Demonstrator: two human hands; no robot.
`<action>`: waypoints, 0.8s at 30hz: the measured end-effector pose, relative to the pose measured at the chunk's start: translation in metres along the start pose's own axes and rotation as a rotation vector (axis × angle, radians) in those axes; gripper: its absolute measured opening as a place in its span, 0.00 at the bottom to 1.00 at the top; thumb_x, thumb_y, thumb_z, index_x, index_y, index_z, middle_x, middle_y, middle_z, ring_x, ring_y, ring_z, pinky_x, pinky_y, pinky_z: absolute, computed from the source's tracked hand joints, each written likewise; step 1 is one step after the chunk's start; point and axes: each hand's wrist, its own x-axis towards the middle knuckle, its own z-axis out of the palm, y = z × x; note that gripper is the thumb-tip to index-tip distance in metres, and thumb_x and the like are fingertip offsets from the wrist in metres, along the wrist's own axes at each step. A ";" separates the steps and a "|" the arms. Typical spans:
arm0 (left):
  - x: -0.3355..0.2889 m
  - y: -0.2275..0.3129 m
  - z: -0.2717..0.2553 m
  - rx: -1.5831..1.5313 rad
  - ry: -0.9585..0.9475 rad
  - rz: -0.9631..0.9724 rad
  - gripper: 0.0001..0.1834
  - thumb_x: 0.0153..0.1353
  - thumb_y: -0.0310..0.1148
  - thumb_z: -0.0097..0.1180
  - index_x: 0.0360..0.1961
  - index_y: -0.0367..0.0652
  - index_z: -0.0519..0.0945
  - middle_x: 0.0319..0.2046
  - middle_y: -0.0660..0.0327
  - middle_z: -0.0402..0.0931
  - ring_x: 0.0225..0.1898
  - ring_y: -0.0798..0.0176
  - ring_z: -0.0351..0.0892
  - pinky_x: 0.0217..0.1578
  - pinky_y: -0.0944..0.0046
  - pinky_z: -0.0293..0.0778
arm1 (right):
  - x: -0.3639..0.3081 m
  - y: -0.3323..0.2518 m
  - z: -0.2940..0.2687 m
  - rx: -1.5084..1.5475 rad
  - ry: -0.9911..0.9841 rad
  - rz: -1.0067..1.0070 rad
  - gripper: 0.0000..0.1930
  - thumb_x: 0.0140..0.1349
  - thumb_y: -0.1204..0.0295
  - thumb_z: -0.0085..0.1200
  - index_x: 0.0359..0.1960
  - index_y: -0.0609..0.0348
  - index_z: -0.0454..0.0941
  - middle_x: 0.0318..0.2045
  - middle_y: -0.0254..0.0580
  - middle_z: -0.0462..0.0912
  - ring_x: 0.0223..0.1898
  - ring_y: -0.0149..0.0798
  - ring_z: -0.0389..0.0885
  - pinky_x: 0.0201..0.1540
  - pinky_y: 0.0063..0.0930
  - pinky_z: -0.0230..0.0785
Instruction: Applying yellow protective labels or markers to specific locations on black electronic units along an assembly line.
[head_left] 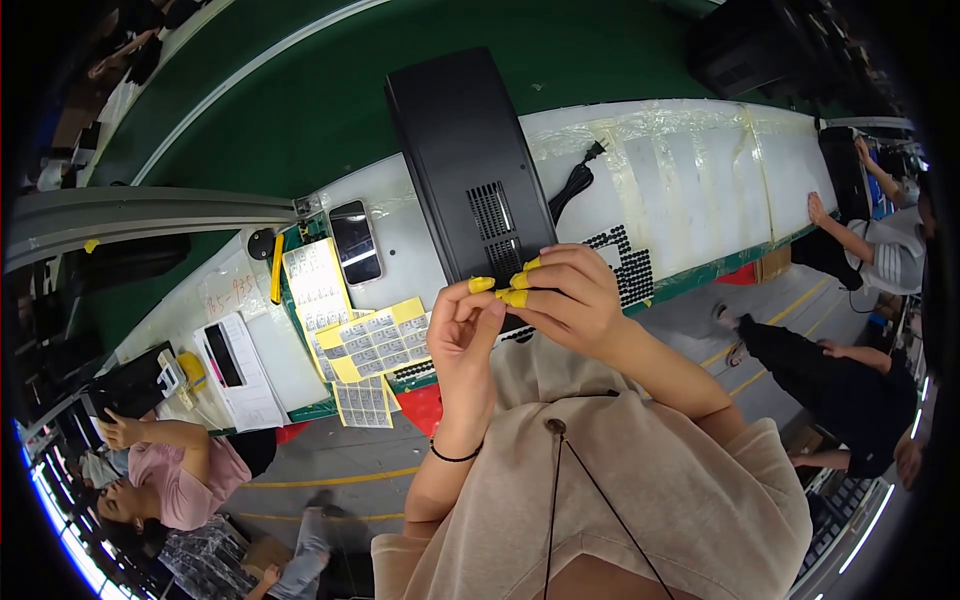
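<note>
Both my hands meet in front of my chest, at the near end of a long black housing (450, 130) with vent slots. My left hand (464, 330) is closed, its yellow-covered fingertip and thumb pinched together. Against it my right hand (575, 300) is closed too, several fingertips in yellow finger cots. Whatever sits between the fingertips is too small to make out. Right of the housing lies a bundled black power cord (574, 186) with its plug. Beside my right hand is a sheet of small black round pads (634, 278), partly hidden by that hand.
Left of the housing lie a smartphone (355, 242), yellow-backed label sheets (380, 340) and a yellow cutter (277, 268). Papers with a dark phone (224, 354) are farther left. A green belt (300, 110) runs behind the white bench (690, 190). Co-workers sit at both sides.
</note>
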 end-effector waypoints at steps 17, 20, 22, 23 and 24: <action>-0.001 -0.022 -0.002 0.358 -0.060 0.051 0.15 0.59 0.19 0.57 0.47 0.37 0.71 0.36 0.61 0.78 0.38 0.72 0.76 0.40 0.72 0.72 | -0.031 0.007 -0.020 0.037 -0.129 0.249 0.11 0.45 0.75 0.67 0.28 0.60 0.77 0.31 0.39 0.79 0.36 0.45 0.76 0.49 0.40 0.72; 0.005 -0.024 -0.006 0.521 0.031 0.233 0.15 0.60 0.20 0.57 0.48 0.37 0.71 0.40 0.59 0.76 0.40 0.69 0.76 0.42 0.70 0.72 | -0.044 0.014 -0.032 -0.077 -0.185 0.282 0.11 0.45 0.75 0.67 0.28 0.59 0.76 0.32 0.38 0.78 0.38 0.45 0.76 0.51 0.38 0.71; 0.010 -0.022 -0.013 0.498 0.109 0.269 0.15 0.61 0.21 0.56 0.48 0.37 0.71 0.42 0.59 0.74 0.43 0.68 0.75 0.44 0.69 0.71 | -0.053 0.015 -0.036 -0.104 -0.239 0.279 0.11 0.45 0.75 0.66 0.28 0.58 0.76 0.32 0.37 0.78 0.39 0.45 0.76 0.52 0.38 0.70; 0.011 -0.022 -0.016 0.499 0.124 0.268 0.14 0.62 0.23 0.55 0.49 0.38 0.70 0.41 0.60 0.74 0.44 0.69 0.74 0.45 0.69 0.70 | -0.057 0.015 -0.038 -0.131 -0.276 0.314 0.10 0.45 0.74 0.66 0.28 0.57 0.76 0.33 0.36 0.78 0.40 0.44 0.75 0.53 0.38 0.69; 0.012 -0.022 -0.019 0.500 0.126 0.257 0.14 0.62 0.23 0.55 0.49 0.38 0.70 0.41 0.60 0.74 0.44 0.69 0.74 0.45 0.69 0.70 | -0.060 0.016 -0.038 -0.134 -0.280 0.295 0.10 0.45 0.74 0.66 0.28 0.57 0.76 0.33 0.36 0.78 0.40 0.44 0.75 0.53 0.38 0.69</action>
